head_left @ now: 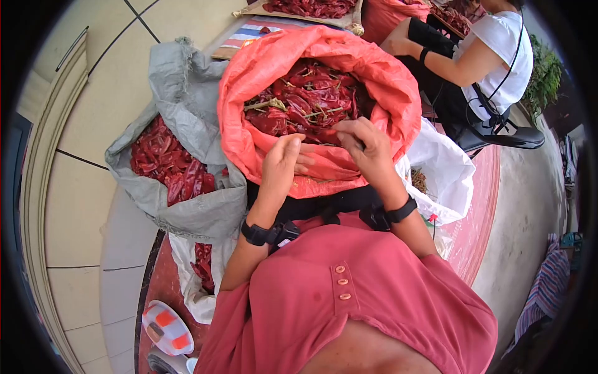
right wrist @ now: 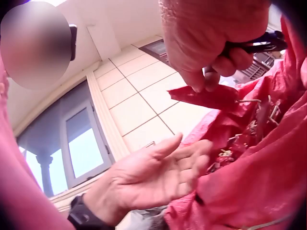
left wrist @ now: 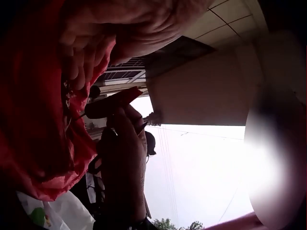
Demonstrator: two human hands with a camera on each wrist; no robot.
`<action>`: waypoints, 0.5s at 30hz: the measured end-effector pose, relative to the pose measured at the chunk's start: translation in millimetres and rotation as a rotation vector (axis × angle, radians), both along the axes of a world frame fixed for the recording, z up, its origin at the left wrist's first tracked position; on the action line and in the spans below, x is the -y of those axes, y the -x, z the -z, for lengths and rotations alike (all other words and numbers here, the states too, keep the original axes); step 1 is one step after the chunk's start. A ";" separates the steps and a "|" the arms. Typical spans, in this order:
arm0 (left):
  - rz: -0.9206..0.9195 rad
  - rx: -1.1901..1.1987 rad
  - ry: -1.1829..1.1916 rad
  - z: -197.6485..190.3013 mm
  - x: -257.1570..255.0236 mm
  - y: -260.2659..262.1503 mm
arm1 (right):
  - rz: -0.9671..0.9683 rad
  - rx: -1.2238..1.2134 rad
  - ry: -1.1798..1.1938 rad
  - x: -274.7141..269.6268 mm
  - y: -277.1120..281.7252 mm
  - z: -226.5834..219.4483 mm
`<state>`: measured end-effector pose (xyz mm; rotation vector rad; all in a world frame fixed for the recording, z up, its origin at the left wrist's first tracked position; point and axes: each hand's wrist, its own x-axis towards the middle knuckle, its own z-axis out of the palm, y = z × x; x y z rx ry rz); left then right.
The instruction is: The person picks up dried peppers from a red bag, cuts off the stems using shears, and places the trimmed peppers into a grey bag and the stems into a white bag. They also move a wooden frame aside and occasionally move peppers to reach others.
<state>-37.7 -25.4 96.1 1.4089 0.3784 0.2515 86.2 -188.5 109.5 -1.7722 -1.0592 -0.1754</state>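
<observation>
A large red woven sack (head_left: pixel 249 56) holds a heap of dried red chillies (head_left: pixel 311 93). Over its near rim, my right hand (head_left: pixel 367 146) pinches a single red chilli (right wrist: pixel 206 97) between thumb and fingertip, its stem pointing toward the sack. A dark narrow object (right wrist: pixel 268 43) also lies in that hand; its full shape is hidden. My left hand (head_left: pixel 280 167) hovers at the rim's left, palm turned up and fingers loosely extended in the right wrist view, holding nothing. A gap separates the two hands.
At left, a grey sack (head_left: pixel 187 140) contains red chilli pieces. A white bag (head_left: pixel 451 171) with brownish bits sits at right, another white bag (head_left: pixel 184 252) below the grey one. A seated person (head_left: pixel 498 56) is at upper right. A plastic basin (head_left: pixel 168 327) stands lower left.
</observation>
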 end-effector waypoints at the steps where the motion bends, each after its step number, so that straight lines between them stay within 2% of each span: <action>1: 0.070 0.040 0.183 -4.2 -0.4 -1.8 | -0.050 0.052 -0.045 0.2 7.1 -5.9; 3: 0.207 0.129 0.547 -10.9 -1.0 -9.2 | -0.134 0.165 -0.092 -3.2 19.8 -7.0; 6: 0.226 0.282 0.463 -3.5 -3.3 -20.1 | -0.181 0.206 0.075 -6.1 30.1 1.4; 7: 0.229 0.281 0.412 -6.7 -4.1 -19.4 | -0.199 0.140 0.160 -4.5 32.5 0.8; 10: 0.152 0.314 0.190 -1.2 -3.5 -22.4 | -0.207 0.078 -0.127 -9.2 21.2 5.8; 11: 0.129 0.327 0.160 -0.6 -0.7 -22.2 | -0.171 0.043 -0.151 -7.6 15.0 2.3; 13: 0.086 0.347 0.101 -1.6 7.4 -19.6 | -0.136 -0.295 -0.247 -13.1 16.5 1.6; 14: 0.076 0.322 0.001 -3.9 10.4 -18.7 | -0.114 -0.464 -0.295 -15.8 17.5 1.4; 15: 0.067 0.297 -0.100 -7.0 13.2 -18.3 | -0.138 -0.493 -0.280 -17.6 17.1 2.3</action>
